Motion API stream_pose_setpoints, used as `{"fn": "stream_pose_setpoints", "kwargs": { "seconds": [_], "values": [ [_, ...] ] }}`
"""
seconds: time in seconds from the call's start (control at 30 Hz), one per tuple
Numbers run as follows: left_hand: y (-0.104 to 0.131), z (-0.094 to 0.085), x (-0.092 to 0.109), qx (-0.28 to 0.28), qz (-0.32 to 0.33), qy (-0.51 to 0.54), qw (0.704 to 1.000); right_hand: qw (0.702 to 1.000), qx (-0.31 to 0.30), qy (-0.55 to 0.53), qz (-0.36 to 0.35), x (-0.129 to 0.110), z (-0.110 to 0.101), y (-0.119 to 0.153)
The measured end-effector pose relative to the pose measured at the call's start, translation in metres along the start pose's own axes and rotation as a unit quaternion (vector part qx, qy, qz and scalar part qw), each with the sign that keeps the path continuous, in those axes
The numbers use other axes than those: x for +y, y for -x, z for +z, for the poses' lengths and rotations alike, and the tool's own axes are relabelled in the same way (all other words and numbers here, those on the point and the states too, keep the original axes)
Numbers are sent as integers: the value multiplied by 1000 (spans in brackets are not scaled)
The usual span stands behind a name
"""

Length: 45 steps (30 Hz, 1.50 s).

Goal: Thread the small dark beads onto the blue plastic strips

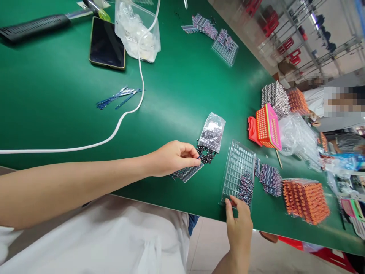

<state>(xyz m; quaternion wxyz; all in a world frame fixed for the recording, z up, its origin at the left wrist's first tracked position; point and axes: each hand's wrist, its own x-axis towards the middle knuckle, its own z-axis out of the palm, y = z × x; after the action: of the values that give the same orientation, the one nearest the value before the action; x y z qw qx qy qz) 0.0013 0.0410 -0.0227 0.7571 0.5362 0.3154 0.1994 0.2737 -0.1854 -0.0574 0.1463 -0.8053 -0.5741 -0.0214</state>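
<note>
My left hand (173,158) is closed in a pinch, with a small dark part (199,156) showing at the fingertips; its exact kind is too small to make out. Just beneath lies a strip-like rack of thin dark parts (189,173), partly covered by the hand. Loose black beads (209,155) spill from the mouth of a clear plastic bag (212,131) beyond the fingertips. My right hand (239,222) has thumb and forefinger closed on the near edge of a clear compartment tray (235,163). Thin dark, pinkish pieces (245,188) are heaped in the tray's near right part.
Bundled thin pieces (270,179) and an orange stack (305,199) stand right of the tray. An orange-and-pink basket (266,125) is behind. A white cable (121,121) crosses the green table (176,87), near a phone (107,43), hammer (37,27) and plastic tub (138,32).
</note>
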Motion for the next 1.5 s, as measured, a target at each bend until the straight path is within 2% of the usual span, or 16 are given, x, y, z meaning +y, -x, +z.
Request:
{"fn": "stream_pose_setpoints", "kwargs": {
  "seconds": [0.13,0.3,0.43,0.53,0.77,1.0,1.3,1.5],
  "values": [
    [-2,-1,-1,43,14,39,998,999,25,-1,-36,-17,-5,-6],
    [-7,-2,-7,67,26,47,996,990,53,-61,-116,-65,5,-33],
    [-10,-4,-8,79,17,40,996,979,13,-117,-168,-102,25,-53],
    [-9,-5,-7,80,19,39,996,976,-13,-121,-180,-117,39,-64],
    [-5,-2,-6,68,24,42,996,979,-33,-118,-166,-120,49,-73],
    [-6,-3,-3,76,25,38,996,982,-16,-127,-140,-118,50,-69],
    [-8,-4,-5,81,33,20,996,988,-9,-92,-125,-120,42,-68],
    [-7,-4,-3,74,30,19,997,987,-15,-69,-144,-121,38,-74]
  ]
}}
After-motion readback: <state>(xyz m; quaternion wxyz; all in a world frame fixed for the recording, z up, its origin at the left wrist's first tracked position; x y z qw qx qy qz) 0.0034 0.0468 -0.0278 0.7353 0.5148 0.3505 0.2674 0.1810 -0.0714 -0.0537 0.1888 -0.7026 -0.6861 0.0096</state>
